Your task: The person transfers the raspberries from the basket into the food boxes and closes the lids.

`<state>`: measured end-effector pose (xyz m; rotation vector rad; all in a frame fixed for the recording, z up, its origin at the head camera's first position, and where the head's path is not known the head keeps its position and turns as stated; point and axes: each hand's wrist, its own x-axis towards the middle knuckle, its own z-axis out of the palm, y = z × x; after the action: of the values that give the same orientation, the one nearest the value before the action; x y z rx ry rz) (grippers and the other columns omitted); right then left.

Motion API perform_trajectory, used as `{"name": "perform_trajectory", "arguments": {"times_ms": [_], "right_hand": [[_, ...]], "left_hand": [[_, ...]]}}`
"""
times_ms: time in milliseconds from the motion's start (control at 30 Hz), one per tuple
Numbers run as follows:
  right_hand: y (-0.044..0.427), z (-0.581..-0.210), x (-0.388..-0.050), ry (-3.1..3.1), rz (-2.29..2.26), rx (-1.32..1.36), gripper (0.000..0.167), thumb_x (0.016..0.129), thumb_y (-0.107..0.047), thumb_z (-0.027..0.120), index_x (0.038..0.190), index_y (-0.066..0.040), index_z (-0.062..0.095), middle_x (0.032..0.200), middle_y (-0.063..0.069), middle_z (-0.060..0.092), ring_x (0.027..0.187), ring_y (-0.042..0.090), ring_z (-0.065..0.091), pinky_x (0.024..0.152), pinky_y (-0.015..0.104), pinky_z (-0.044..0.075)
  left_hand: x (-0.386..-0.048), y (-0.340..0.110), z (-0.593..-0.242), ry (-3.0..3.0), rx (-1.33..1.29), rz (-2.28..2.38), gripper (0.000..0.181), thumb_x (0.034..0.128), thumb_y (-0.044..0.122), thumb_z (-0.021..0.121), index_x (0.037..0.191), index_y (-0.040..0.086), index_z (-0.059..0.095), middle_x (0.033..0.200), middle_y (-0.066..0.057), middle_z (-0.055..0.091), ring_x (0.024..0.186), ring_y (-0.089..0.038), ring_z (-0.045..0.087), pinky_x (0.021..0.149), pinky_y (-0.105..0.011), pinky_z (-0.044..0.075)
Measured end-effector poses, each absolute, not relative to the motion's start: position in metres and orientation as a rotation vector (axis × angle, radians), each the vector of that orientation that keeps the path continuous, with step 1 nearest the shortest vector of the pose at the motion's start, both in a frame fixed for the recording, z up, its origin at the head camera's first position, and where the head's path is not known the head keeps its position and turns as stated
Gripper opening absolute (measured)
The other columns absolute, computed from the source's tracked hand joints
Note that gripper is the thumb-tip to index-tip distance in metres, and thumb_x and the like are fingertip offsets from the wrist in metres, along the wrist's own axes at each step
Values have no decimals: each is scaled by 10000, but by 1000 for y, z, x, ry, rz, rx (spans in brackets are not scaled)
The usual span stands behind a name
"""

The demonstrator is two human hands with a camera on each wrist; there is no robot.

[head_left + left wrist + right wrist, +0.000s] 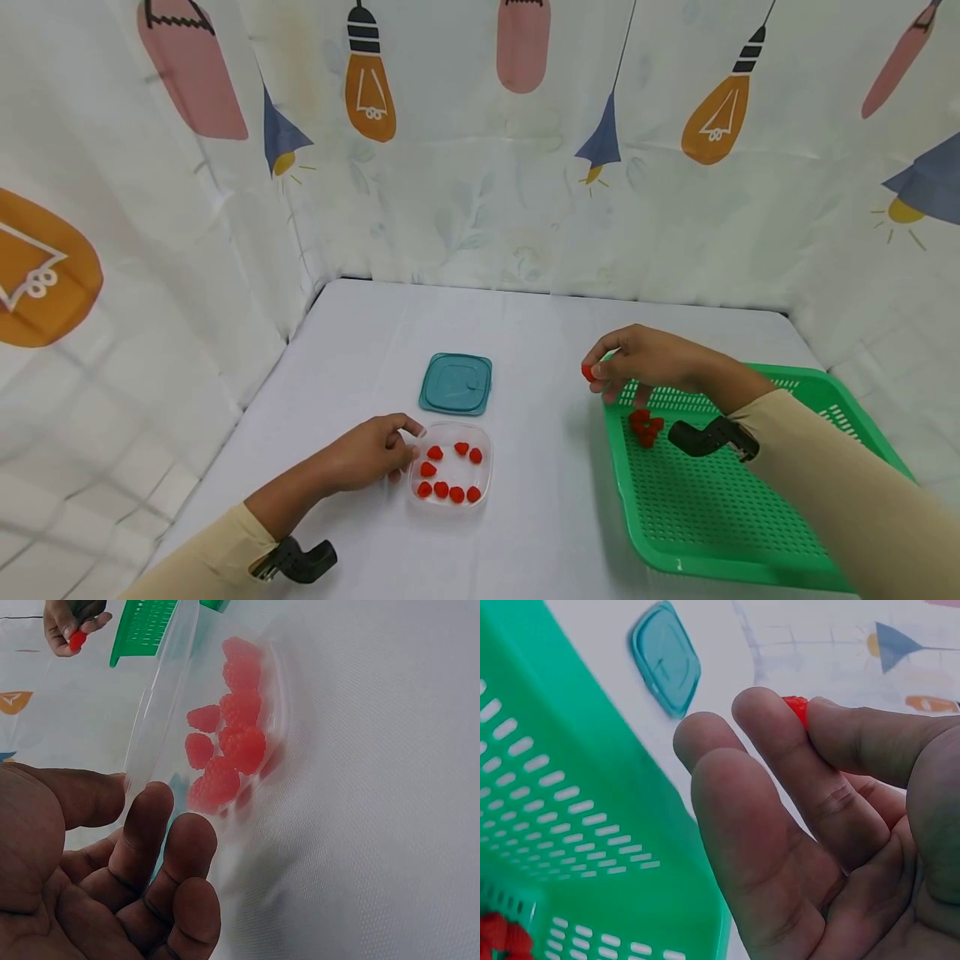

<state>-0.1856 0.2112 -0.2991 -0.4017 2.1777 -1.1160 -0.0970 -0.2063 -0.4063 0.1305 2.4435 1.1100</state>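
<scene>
My right hand (637, 360) pinches a red raspberry (588, 372) between thumb and fingertips, above the far left rim of a green basket (697, 500). In the right wrist view, only part of that raspberry (797, 707) shows between the fingers. A small cluster of raspberries (645, 427) lies in the basket's far left corner. With thumb and fingers, my left hand (375, 451) holds the left wall of a clear plastic container (455, 508). Several raspberries (241, 724) sit inside it, along its left and near sides and toward the far right.
A teal square lid (456, 384) lies flat on the white-covered table (536, 467), just beyond the container. White printed curtains (465, 208) stand behind the table and at both sides. The basket takes up the table's right side.
</scene>
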Motion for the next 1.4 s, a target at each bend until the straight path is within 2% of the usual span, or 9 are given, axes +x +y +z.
{"name": "perform_trajectory", "arguments": {"times_ms": [400, 867, 1267, 1400], "right_hand": [[182, -307, -186, 2128, -1126, -426, 247, 1000, -254, 677, 1180, -86, 684, 1087, 150, 726, 973, 320, 720, 665, 454, 583], [149, -314, -183, 2111, -1106, -445, 212, 990, -260, 695, 1146, -117, 701, 1046, 136, 738, 913, 294, 736, 643, 453, 592], [120, -322, -172, 2054, -1074, -497, 169, 988, -203, 694, 1133, -116, 707, 1026, 160, 741, 888, 287, 741, 597, 437, 590], [108, -325, -168, 2040, -1056, -517, 158, 982, -195, 700, 1127, -131, 708, 996, 121, 748, 874, 279, 743, 594, 432, 594]], "left_hand": [[-95, -206, -406, 2433, 116, 1117, 318, 979, 172, 693, 1278, 103, 614, 764, -56, 633, 705, -226, 590, 619, -342, 466], [-94, -205, -403, 2444, 124, 1112, 314, 977, 166, 689, 1275, 100, 617, 762, -59, 635, 705, -226, 593, 615, -342, 465], [-96, -207, -406, 2447, 157, 1110, 303, 975, 161, 689, 1263, 104, 618, 779, -63, 640, 713, -231, 599, 620, -343, 465], [-96, -208, -406, 2449, 164, 1105, 302, 976, 162, 686, 1263, 102, 616, 775, -60, 641, 712, -230, 598, 622, -345, 465]]}}
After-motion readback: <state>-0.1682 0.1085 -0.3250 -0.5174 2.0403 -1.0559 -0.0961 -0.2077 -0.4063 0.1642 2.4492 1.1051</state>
